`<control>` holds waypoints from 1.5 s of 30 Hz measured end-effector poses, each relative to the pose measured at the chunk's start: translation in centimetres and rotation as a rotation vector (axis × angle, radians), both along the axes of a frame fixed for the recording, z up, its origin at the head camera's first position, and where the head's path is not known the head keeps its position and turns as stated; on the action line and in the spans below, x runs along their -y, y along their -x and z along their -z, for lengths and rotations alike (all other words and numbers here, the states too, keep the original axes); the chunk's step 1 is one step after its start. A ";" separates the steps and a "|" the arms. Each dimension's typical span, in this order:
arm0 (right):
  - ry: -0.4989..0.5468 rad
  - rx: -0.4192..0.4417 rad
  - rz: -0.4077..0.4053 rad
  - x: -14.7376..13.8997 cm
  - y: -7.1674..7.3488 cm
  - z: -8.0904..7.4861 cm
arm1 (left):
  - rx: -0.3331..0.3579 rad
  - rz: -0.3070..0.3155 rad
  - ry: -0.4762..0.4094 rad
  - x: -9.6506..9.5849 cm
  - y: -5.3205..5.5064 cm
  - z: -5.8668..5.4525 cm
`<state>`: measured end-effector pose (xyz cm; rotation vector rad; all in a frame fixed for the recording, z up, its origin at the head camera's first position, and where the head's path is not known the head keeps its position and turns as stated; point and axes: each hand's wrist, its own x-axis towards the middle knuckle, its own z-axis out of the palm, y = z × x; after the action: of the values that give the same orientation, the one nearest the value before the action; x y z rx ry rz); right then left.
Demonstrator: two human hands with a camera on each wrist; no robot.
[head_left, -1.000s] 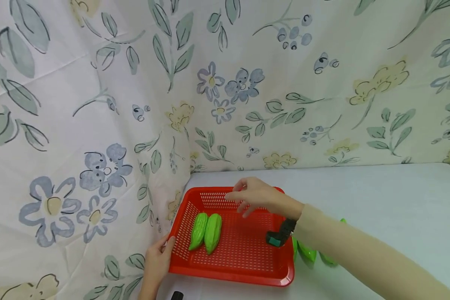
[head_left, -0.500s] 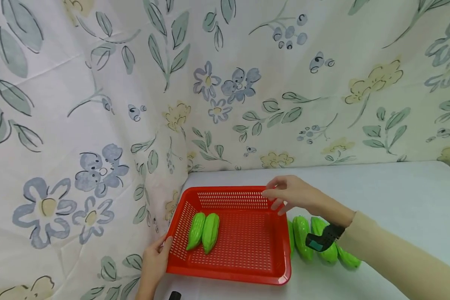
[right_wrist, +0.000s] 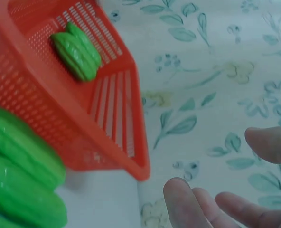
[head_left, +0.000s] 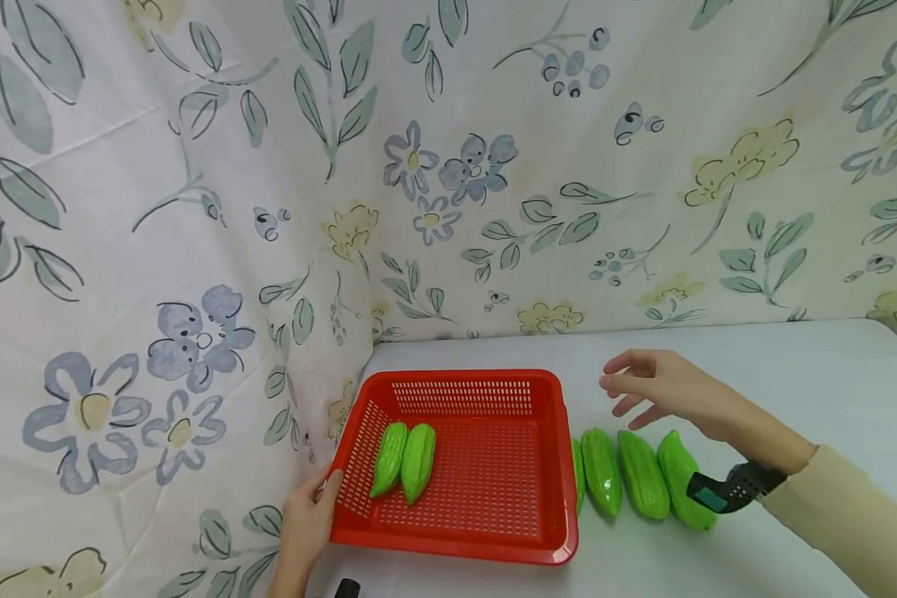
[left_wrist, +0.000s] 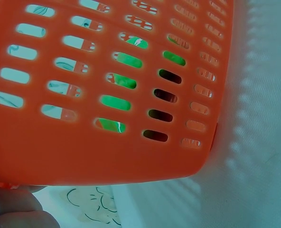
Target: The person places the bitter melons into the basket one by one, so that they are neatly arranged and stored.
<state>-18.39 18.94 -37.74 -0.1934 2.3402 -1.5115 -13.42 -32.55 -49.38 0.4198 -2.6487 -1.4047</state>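
My left hand (head_left: 306, 522) grips the left rim of a red plastic basket (head_left: 486, 477), thumb over the edge. In the left wrist view, the fingers (left_wrist: 17, 209) show below the slotted basket wall (left_wrist: 83, 159). Two green ridged gourds (head_left: 419, 463) lie side by side in the basket's left part. My right hand (head_left: 673, 392) hangs with parted, slightly bent fingers and holds nothing. It is to the right of the basket, over the far ends of several more green gourds (head_left: 601, 473) lying in a row on the table. The basket partly hides the nearest of them.
The white table (head_left: 807, 399) extends to the right and behind the basket. A floral curtain (head_left: 568, 166) hangs at the back and along the left side. A small black object (head_left: 348, 588) shows at the bottom edge.
My right hand has moved from over the basket to the right, bringing the row of gourds into view. The left hand keeps its grip on the rim, and the two gourds in the basket stay put.
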 end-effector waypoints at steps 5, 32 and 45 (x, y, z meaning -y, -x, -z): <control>-0.023 0.003 0.022 -2.6 -0.4 0.4 | 0.006 -0.005 0.002 0.1 0.0 0.0; -0.409 -0.062 0.073 -7.7 -1.9 6.6 | -0.010 -0.006 0.018 0.0 0.0 0.1; -0.469 -0.004 0.057 -6.6 -3.0 11.0 | -0.018 -0.001 0.008 0.1 0.1 0.3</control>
<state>-15.43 25.52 -48.73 -0.0105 2.6411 -0.9423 -13.51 -32.68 -49.72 0.4054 -2.6389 -1.3910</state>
